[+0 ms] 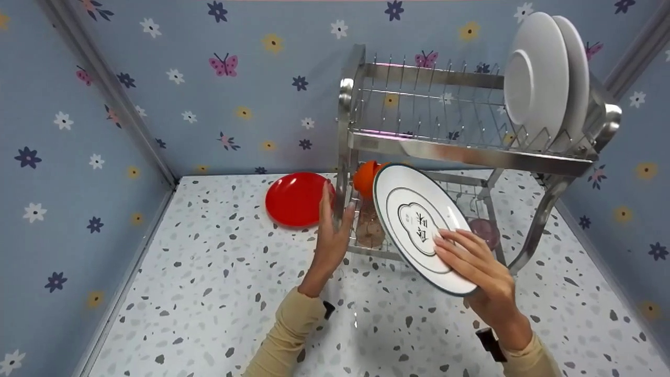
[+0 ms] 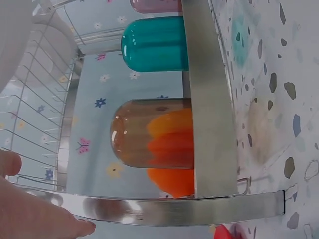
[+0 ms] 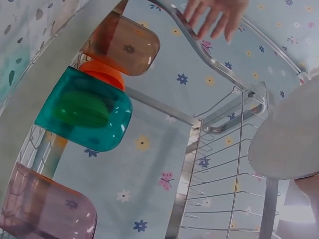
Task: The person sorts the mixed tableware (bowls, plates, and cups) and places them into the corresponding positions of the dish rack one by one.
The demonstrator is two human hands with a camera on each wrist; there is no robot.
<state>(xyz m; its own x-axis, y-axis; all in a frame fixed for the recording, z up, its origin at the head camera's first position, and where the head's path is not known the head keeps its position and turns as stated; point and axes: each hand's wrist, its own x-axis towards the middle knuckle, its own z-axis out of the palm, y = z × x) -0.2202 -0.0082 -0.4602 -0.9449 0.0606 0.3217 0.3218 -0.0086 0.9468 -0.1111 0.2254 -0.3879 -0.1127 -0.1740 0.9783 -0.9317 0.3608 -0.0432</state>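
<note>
My right hand (image 1: pixel 484 272) holds a white plate (image 1: pixel 384 193) with a dark green rim, fingers on its marked face and thumb hidden behind. The plate is tilted in front of the steel dish rack (image 1: pixel 471 149); the right wrist view shows part of a white plate (image 3: pixel 286 139) near the rack's wires. Beside the rack's left post, my left hand (image 1: pixel 331 238) is raised with fingers extended and nothing in it. A red plate (image 1: pixel 290 201) lies on the counter behind that hand. Two white plates (image 1: pixel 544 68) stand upright at the right end of the rack's top tier.
On the lower tier are a brown glass (image 2: pixel 134 132), a teal glass (image 2: pixel 154 45) and a pink glass (image 3: pixel 50 204). An orange object (image 1: pixel 365 179) is near the brown glass. The speckled counter (image 1: pixel 209 293) meets patterned walls (image 1: pixel 261 104) behind and at both sides.
</note>
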